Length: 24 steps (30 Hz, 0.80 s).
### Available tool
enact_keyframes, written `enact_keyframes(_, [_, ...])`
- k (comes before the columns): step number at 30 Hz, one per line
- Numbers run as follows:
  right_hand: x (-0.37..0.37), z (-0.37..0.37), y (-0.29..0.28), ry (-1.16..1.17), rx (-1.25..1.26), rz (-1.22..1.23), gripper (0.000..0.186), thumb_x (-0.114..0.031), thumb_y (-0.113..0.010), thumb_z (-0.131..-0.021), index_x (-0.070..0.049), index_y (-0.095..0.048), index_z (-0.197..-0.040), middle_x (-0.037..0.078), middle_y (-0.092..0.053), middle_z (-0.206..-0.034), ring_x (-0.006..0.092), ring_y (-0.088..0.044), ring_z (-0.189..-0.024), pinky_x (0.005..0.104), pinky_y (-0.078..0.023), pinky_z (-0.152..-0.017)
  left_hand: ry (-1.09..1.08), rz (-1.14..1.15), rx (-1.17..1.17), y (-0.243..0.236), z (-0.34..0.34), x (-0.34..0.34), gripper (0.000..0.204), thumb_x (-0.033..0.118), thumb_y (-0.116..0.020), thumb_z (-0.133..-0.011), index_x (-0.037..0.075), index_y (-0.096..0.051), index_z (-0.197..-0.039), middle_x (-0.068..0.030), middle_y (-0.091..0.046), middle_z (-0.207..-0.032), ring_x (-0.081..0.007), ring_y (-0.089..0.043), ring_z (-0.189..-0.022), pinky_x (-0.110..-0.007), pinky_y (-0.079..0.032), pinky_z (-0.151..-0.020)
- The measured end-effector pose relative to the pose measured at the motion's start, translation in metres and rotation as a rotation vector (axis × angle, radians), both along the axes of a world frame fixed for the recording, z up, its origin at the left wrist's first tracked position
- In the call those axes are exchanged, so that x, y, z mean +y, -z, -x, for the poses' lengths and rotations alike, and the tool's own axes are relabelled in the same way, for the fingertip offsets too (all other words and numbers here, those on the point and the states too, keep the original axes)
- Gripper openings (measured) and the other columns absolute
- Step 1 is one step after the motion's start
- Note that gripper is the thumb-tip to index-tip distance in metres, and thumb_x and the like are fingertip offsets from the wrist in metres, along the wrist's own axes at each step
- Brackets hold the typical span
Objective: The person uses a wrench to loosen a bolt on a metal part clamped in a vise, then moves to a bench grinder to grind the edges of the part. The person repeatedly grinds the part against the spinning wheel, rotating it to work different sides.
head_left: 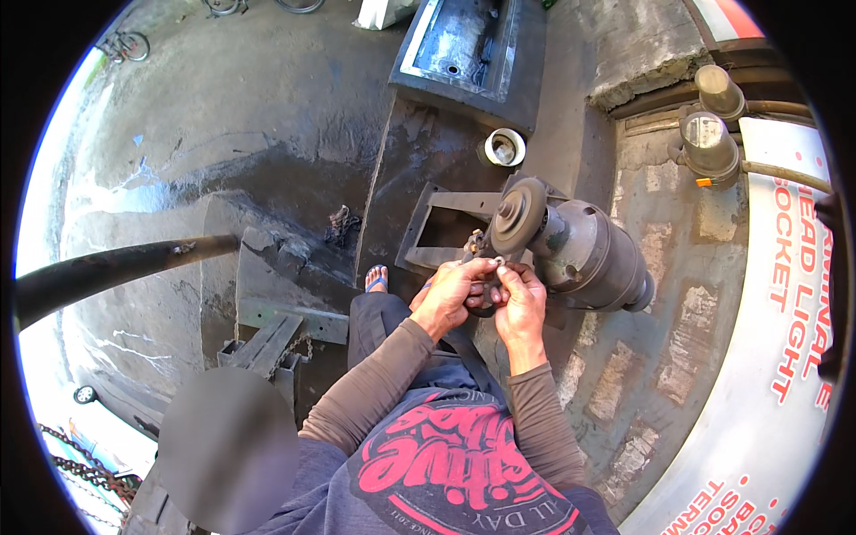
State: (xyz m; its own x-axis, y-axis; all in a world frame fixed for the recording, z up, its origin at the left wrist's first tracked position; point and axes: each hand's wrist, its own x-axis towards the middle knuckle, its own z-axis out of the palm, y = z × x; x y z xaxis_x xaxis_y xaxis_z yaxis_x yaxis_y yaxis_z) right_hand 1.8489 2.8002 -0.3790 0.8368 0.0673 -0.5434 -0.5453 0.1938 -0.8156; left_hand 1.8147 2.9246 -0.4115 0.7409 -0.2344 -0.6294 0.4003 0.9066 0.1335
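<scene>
My left hand [448, 292] and my right hand [521, 305] meet in front of a bench grinder, both closed. Pinched between their thumbs and fingertips is a small shiny metal piece [499, 261], too small to name. Just beyond the fingers stands the grinder's round grey wheel [519, 216], and I cannot tell whether the piece touches it. The grinder's grey motor housing [596, 257] lies to the right of the wheel. Below the fingers a dark part is mostly hidden by my hands.
A metal frame [430, 223] juts left of the grinder. Beyond it are a white bucket [505, 148] and a rectangular basin [412, 64]. Round meters [711, 147] hang at the right above a printed sign [758, 357]. A dark pole [134, 267] crosses at left.
</scene>
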Motion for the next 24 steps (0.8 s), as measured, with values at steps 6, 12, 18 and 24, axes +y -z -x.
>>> enact_keyframes(6, [-0.018,-0.011,0.012,-0.1,0.13,-0.137,0.007,-0.006,-0.07,-0.094,-0.003,-0.066,-0.099,-0.004,-0.053,-0.073,0.0073,-0.044,-0.061,0.0273,-0.041,-0.058,0.054,-0.032,-0.026,0.019,0.0,0.003,0.014,0.016,-0.07,-0.096,0.007,-0.064,-0.088,0.0051,-0.052,-0.073,-0.0008,-0.036,-0.05,-0.02,-0.027,-0.043])
enact_keyframes(12, [-0.007,-0.018,0.016,0.06,0.071,-0.139,0.008,-0.002,-0.07,-0.093,0.0,-0.067,-0.1,0.0,-0.059,-0.079,0.008,-0.045,-0.062,0.0271,-0.041,-0.058,0.011,0.02,-0.016,0.012,-0.005,-0.003,0.014,0.019,-0.07,-0.1,0.006,-0.066,-0.095,0.0057,-0.051,-0.072,0.0001,-0.036,-0.053,-0.019,-0.026,-0.045])
enact_keyframes(18, [-0.01,-0.014,0.005,0.125,0.032,-0.217,0.008,-0.003,-0.067,-0.095,0.0,-0.065,-0.103,0.0,-0.056,-0.078,0.0097,-0.043,-0.061,0.0286,-0.042,-0.06,-0.033,0.141,-0.002,0.013,0.0,-0.006,0.02,0.023,-0.071,-0.099,0.008,-0.062,-0.092,0.0072,-0.048,-0.071,0.0012,-0.036,-0.054,-0.019,-0.027,-0.045])
enact_keyframes(24, [-0.016,0.01,-0.012,-0.519,-0.9,0.883,0.015,-0.008,-0.074,-0.092,0.0,-0.072,-0.105,0.004,-0.066,-0.082,0.0116,-0.058,-0.071,0.0317,-0.047,-0.063,0.04,0.142,0.023,0.009,0.02,0.002,0.02,0.026,-0.074,-0.098,0.009,-0.064,-0.092,0.0058,-0.052,-0.072,0.0004,-0.034,-0.051,-0.019,-0.027,-0.045])
